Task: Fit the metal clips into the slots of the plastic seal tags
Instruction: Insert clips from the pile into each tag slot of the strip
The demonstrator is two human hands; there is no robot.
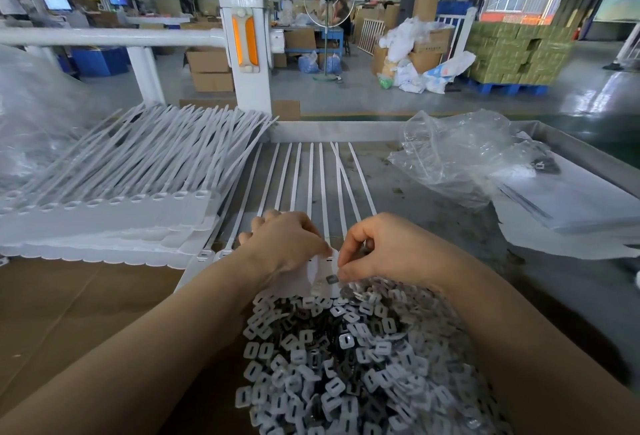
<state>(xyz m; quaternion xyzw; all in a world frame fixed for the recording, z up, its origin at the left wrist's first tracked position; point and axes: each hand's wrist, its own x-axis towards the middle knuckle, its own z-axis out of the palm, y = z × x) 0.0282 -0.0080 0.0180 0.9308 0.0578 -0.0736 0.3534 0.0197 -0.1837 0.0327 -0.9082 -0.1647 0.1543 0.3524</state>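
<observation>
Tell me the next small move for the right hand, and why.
Probably press the metal clip down into the seal tag: the right hand pinches it right at the tag head, which the left hand holds steady above the clip pile.

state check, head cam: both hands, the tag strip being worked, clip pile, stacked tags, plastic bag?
left hand: fingers curled, holding tag strip down
right hand: pinching a metal clip at the strip
tag strip: flat, tails pointing away
clip pile: loose heap
stacked tags: layered, untouched
plastic bag: crumpled, open

Small silvery metal clips [349, 358] heaped just before white plastic seal tags [322, 270] lying flat.
</observation>
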